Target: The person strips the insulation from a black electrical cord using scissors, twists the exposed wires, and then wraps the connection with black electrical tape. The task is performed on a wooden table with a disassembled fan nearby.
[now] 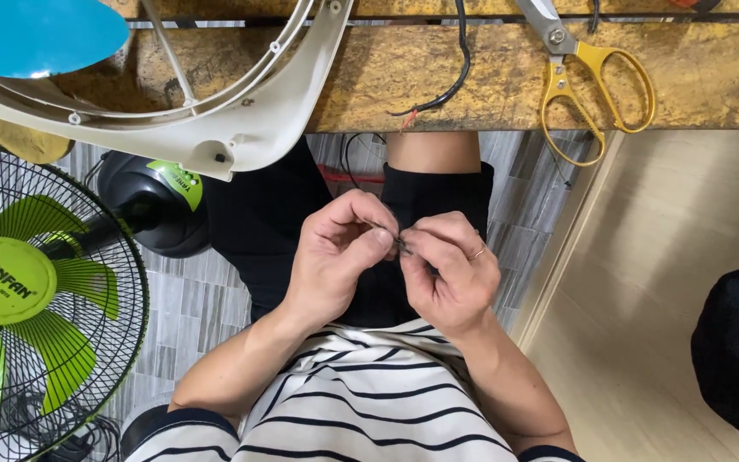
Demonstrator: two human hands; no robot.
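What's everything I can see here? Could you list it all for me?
Scissors: one, yellow handles, on the wooden bench, top right.
Bench: one, worn yellow-brown wood, across the top.
Black cable: one, hanging over the bench edge.
Fan guard: one, white, on the bench, top left.
Fan: one, green blades, black cage, on the floor, left.
Fan base: one, black, on the floor.
Thin wire: one, dark, pinched between both hands.
Left hand: pinching the wire.
Right hand: pinching the wire, ring on one finger.

round green label (6,280) on fan hub at left, small green label (176,181) on black fan motor housing
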